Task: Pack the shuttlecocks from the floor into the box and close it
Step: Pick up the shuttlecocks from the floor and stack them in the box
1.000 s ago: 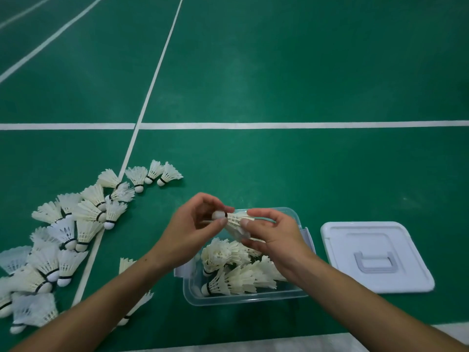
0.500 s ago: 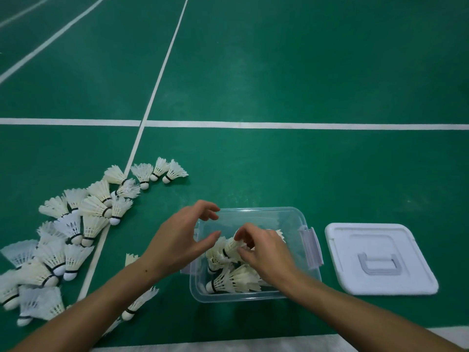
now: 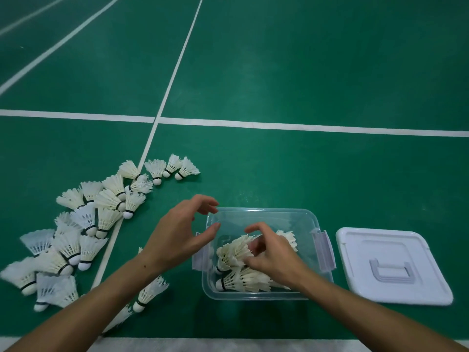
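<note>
No text, label, brand, number or sign can be read anywhere here: not on the shuttlecocks (image 3: pixel 111 199), the box (image 3: pixel 261 295) or the lid (image 3: pixel 390 265).

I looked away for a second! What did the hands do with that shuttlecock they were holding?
The left hand let go and now hovers open beside the clear plastic box. The right hand lowered the white feathered shuttlecock into the box onto the others. The floor pile and white square lid stayed put.
</note>
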`<state>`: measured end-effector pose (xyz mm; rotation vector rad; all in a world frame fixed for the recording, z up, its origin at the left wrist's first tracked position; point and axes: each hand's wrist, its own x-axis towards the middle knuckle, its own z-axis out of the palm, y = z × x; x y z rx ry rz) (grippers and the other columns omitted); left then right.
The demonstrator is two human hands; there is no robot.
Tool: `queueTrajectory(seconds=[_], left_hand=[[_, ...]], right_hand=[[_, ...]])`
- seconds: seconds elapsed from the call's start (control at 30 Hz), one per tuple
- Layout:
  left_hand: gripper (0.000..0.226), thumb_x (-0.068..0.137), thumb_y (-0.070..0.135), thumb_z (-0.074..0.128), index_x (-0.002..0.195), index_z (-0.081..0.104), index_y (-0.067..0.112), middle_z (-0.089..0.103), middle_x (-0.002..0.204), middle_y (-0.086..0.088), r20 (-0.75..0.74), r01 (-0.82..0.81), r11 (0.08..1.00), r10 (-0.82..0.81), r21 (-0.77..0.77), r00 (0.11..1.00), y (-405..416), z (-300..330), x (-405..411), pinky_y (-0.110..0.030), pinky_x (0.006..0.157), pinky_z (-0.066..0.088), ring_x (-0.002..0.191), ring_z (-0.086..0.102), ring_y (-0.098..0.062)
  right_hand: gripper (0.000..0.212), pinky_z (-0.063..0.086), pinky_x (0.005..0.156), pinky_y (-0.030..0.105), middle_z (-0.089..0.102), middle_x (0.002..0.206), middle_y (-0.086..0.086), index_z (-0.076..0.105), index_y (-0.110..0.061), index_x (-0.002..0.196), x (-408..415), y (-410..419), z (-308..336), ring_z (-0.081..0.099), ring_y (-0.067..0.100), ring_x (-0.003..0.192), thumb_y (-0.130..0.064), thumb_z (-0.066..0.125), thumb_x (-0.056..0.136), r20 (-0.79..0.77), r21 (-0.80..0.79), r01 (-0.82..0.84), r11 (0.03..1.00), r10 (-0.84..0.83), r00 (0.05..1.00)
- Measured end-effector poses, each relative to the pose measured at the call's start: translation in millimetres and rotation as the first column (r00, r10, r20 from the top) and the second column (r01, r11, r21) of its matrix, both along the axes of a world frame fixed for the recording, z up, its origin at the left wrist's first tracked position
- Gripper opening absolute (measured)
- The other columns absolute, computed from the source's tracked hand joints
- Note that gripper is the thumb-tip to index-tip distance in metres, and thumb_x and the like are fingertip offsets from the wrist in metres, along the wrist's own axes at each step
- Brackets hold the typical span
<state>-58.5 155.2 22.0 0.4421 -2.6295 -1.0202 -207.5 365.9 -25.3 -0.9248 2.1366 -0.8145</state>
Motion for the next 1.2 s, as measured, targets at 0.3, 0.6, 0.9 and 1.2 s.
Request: queueTrajectory(seconds=[0.3,0.6,0.9,1.2], left_hand=[[0.042,0.089,0.044,0.072,0.125,0.061,0.025,0.071,0.115,0.017,-0.096,-0.159,0.986,0.163,0.041,0.982,-37.6,32.1,52.9,-0.034,0.084,0.058,0.107,0.067,-0.006],[0.036,0.093,0.036,0.077,0.123,0.06,0.032,0.07,0.112,0.019,-0.051,-0.403,0.914,0.405,0.051,0.913,-89.4,37.7,140.6,-0.023,0.083,0.055,0.105,0.066,-0.003],[0.042,0.091,0.046,0.074,0.129,0.059,0.034,0.067,0.116,0.022,0.191,-0.406,0.91,0.414,-0.082,0.89,-101.3,-34.3,236.7,-0.028,0.087,0.058,0.105,0.063,0.004],[0.065,0.079,0.074,0.069,0.135,0.053,0.048,0.055,0.138,0.015,0.535,0.182,0.905,0.058,-0.385,0.843,-90.2,-95.5,246.7,-0.035,0.104,0.041,0.127,0.052,-0.011]], right_hand=[[0.046,0.063,0.084,0.028,0.074,0.1,-0.01,0.056,-0.03,0.126,-18.3,-30.9,93.9,0.072,0.0,0.088,-0.033,0.083,0.089,-0.135,-0.074,-0.078,0.994,0.067,0.989],[0.041,0.061,0.083,0.028,0.077,0.091,-0.011,0.058,-0.027,0.123,36.8,-162.2,139.3,0.072,-0.001,0.081,-0.036,0.081,0.091,-0.205,-0.107,-0.384,0.917,0.358,0.911],[0.041,0.061,0.09,0.045,0.074,0.1,-0.004,0.055,-0.022,0.127,119.1,-226.1,55.7,0.072,0.015,0.092,-0.035,0.076,0.094,-0.134,-0.047,-0.555,0.831,0.545,0.828],[0.056,0.053,0.08,0.042,0.062,0.105,0.004,0.044,-0.02,0.143,135.5,-232.5,-7.5,0.062,0.029,0.105,-0.028,0.072,0.095,-0.202,0.285,-0.583,0.76,0.643,0.739]])
